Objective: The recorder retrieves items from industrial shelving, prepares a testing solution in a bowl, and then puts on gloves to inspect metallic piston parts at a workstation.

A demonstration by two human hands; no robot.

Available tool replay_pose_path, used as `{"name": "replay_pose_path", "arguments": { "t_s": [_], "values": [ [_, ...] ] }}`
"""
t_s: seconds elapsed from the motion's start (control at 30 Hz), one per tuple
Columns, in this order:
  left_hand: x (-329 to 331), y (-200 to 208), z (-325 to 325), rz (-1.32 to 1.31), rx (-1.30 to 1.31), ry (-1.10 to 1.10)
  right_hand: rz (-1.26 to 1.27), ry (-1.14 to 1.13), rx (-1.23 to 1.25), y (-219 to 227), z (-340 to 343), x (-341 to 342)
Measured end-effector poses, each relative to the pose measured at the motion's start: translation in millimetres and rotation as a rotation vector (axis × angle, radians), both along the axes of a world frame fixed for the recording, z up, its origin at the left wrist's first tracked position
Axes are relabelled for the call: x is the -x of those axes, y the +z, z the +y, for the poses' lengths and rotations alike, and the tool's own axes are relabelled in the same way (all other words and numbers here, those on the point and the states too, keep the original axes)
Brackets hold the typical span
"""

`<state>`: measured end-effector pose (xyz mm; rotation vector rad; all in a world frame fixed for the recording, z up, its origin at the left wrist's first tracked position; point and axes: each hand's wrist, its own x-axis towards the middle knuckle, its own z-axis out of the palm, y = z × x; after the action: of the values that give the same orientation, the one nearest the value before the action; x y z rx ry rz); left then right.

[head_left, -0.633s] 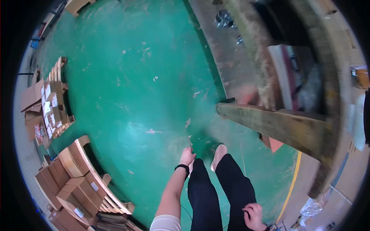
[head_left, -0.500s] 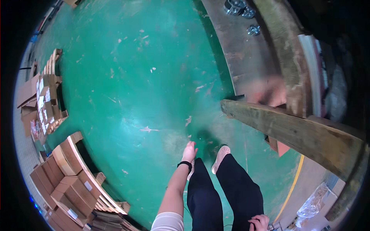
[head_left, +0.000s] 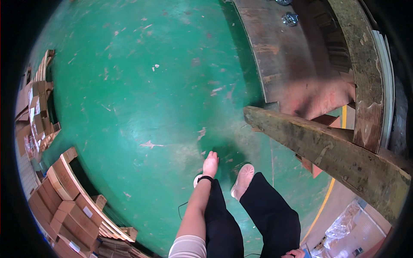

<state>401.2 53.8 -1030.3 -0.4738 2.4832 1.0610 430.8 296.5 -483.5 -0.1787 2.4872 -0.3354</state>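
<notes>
My left hand (head_left: 210,164) hangs above the green floor in front of my legs, with a black band on its wrist. Its fingers are loosely stretched out, and nothing shows in them. At the lower edge, my right hand (head_left: 295,253) lies beside my right thigh. Most of it is cut off, so its grip is unclear. A weathered wooden beam (head_left: 318,144) slants across the right side, apart from both hands. Beyond its near end is a worn bench top (head_left: 275,56), which bears shiny metal parts (head_left: 290,19).
Pallets with cardboard boxes (head_left: 75,217) stand along the left, with another box stack (head_left: 38,112) farther off. An upright timber (head_left: 365,77) meets the beam at right. Clear plastic wrap (head_left: 344,221) lies beyond the yellow floor line (head_left: 320,210). Thin cable (head_left: 179,210) shows near my left forearm.
The view has shifted, so the beam's upright and the bench sit farther right. My feet have changed position in a step. My left hand still hangs forward; my right has slipped lower in view.
</notes>
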Motion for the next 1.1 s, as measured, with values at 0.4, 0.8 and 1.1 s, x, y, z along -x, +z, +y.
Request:
{"name": "replay_pose_path", "arguments": {
  "t_s": [0.4,0.8,1.1],
  "values": [
    [7.9,2.6,10.9,-0.036,0.163,-0.131,-0.023,-0.016,0.009,0.0,-1.7,6.4],
    [2.7,1.0,20.0,-0.094,0.173,-0.132,-0.050,-0.022,0.036,-5.3,28.7,-16.8],
    [19.5,95.8,1.8,0.160,-0.103,0.303,-0.018,-0.008,0.124,13.6,1.1,18.7]
  ]
}}
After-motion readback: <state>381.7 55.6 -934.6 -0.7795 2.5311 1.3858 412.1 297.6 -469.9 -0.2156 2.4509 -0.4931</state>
